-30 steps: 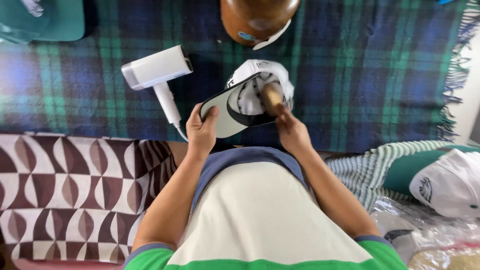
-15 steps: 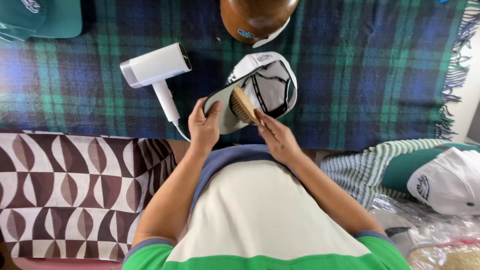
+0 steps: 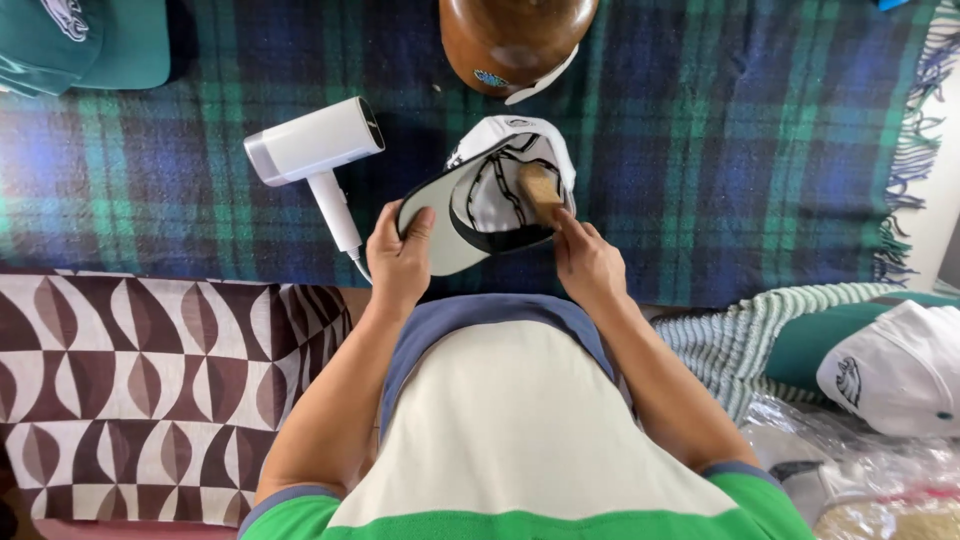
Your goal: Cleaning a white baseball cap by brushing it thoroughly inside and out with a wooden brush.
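While left hand (image 3: pixel 398 262) holds cap (image 3: pixel 480 205), right hand (image 3: pixel 588 262) seemingly presses brush (image 3: pixel 540 185) inside.

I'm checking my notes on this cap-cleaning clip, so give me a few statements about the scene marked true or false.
1. The left hand grips the grey brim of the upturned white baseball cap. True.
2. The right hand holds a small tan wooden brush inside the cap. True.
3. The white handheld dryer-shaped appliance is in the right hand. False: it lies on the blue and green plaid blanket, left of the cap, touched by neither hand.
4. The round brown wooden form sits on the brown patterned cloth. False: it sits on the plaid blanket, beyond the cap.
5. Another white cap lies at the person's right. True.
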